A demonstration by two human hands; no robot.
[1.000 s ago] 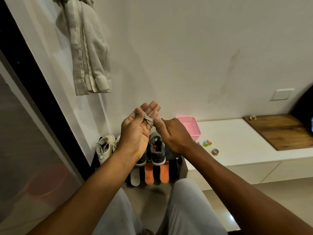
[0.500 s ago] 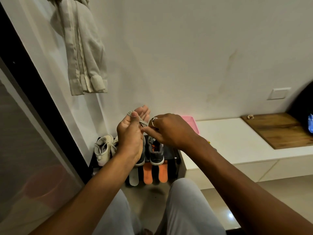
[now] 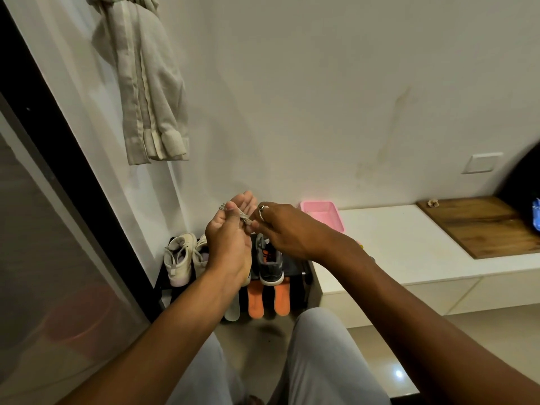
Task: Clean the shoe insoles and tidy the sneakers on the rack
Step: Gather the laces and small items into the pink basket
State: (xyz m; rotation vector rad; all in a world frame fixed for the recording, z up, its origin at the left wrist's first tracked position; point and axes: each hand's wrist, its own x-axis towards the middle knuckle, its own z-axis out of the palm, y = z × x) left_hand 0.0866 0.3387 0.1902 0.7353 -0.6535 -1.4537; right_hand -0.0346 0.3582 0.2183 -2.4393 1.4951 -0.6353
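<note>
My left hand [image 3: 229, 244] is raised palm-up, its thumb pressing a grey shoelace [image 3: 241, 214] that lies across the fingers. My right hand [image 3: 285, 229] pinches the lace's near end right beside the left thumb. Below the hands a low black rack [image 3: 295, 268] holds a pair of white sneakers [image 3: 182, 258] at the left and a grey sneaker with an orange tongue [image 3: 270, 263] in the middle. Two orange insoles [image 3: 255, 302] and a pale insole [image 3: 233, 308] lean at the rack's front. Another shoe behind my left hand is mostly hidden.
A pink basket [image 3: 323, 213] sits on the white bench [image 3: 409, 244] right of the rack, with a wooden board [image 3: 479, 226] farther right. A beige garment [image 3: 146, 92] hangs on the wall. A dark-framed glass door [image 3: 43, 200] stands at left. My knees are below.
My right hand turned over and closed in on the lace beside the left thumb. Both hands stayed above the rack; the view shifted slightly.
</note>
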